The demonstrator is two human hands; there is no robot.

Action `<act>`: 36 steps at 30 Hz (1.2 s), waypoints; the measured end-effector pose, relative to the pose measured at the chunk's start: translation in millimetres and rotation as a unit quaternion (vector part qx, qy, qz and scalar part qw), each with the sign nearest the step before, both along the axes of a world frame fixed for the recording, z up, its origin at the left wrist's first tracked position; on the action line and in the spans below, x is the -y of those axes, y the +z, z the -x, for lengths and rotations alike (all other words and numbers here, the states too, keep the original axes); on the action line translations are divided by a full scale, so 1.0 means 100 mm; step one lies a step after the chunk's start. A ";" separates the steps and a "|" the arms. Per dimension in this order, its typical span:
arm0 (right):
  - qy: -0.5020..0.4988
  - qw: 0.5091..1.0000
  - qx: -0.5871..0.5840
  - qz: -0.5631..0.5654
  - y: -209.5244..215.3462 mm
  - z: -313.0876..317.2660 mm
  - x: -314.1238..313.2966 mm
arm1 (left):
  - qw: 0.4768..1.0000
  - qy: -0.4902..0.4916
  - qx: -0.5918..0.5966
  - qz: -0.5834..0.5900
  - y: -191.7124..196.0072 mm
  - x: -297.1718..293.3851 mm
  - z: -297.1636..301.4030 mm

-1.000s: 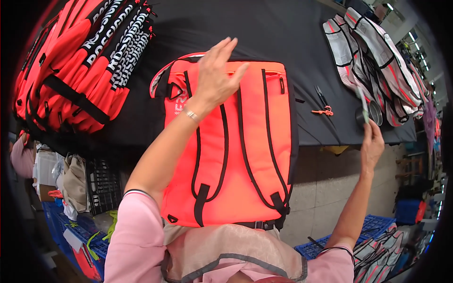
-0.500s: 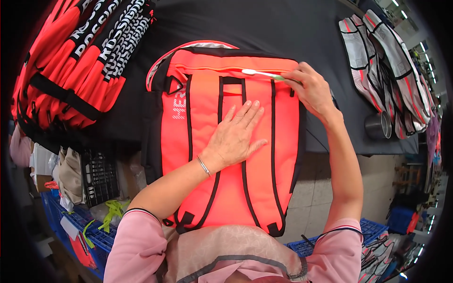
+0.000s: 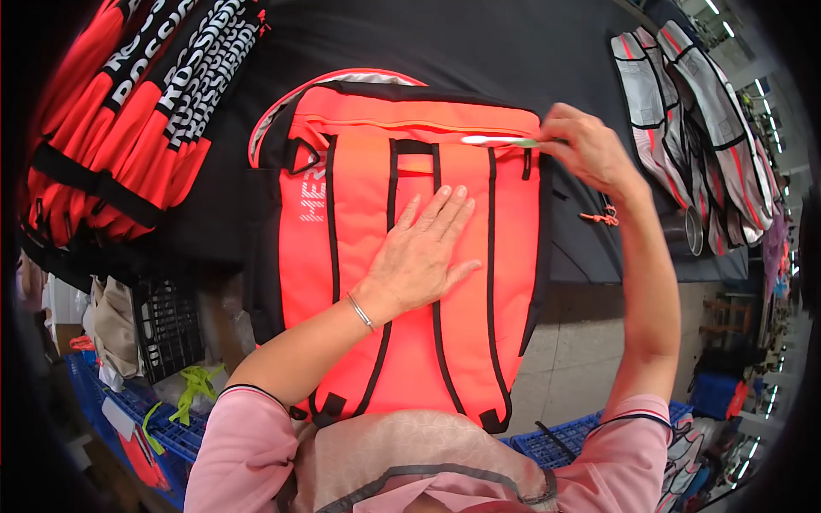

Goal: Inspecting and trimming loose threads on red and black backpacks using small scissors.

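Observation:
A neon coral backpack (image 3: 406, 363) with black trim lies in front of me, its shoulder straps (image 3: 359, 222) facing up. My left hand (image 3: 417, 252) rests flat on the straps near the middle, fingers stretched out. Pinched in my right hand (image 3: 590, 150) is a toothbrush (image 3: 505, 141) with a white head and a green part by my fingers. Its head points left over the top of the right strap, just below the orange zipper (image 3: 402, 124); motion blurs it, and I cannot tell whether it touches the fabric. The brush's handle end is hidden in my hand.
Stacked red and black bags (image 3: 120, 128) lie at the left. Grey panels with black edging (image 3: 684, 111) and a dark metal cup (image 3: 680, 231) sit at the right of the black-covered table (image 3: 505, 43). An orange cord (image 3: 601, 216) lies by my right forearm. Blue baskets (image 3: 547, 445) stand below.
My right hand has moved a little to the right with the toothbrush. The orange cord now shows beside my forearm. My left hand stays on the backpack, and the view has shifted slightly.

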State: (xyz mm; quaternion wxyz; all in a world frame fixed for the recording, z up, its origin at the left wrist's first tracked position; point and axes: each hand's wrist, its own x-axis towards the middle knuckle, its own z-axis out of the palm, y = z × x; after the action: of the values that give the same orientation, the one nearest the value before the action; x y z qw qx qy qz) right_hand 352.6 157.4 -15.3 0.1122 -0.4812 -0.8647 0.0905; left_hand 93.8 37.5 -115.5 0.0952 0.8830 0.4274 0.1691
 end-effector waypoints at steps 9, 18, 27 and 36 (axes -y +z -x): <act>-0.031 0.998 -0.018 0.044 0.02 -0.23 -0.03 | 1.000 0.006 -0.025 0.007 0.03 0.01 0.03; 0.047 0.997 -0.040 0.037 -0.30 0.55 -0.13 | 1.000 0.005 0.015 0.001 0.02 0.01 0.02; -0.072 0.986 -0.125 0.083 -0.28 0.50 -0.07 | 0.993 0.010 0.065 -0.100 -0.02 0.08 0.15; -0.009 0.996 -0.053 0.071 -0.26 0.64 -0.25 | 0.986 0.161 0.051 0.001 0.01 0.20 0.73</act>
State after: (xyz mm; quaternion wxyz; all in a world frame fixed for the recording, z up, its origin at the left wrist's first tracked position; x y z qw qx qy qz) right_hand 288.9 182.0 -41.3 0.1239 -0.4904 -0.8444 0.1764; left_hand 21.0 17.7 -114.5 0.0896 0.7927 0.5587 0.2270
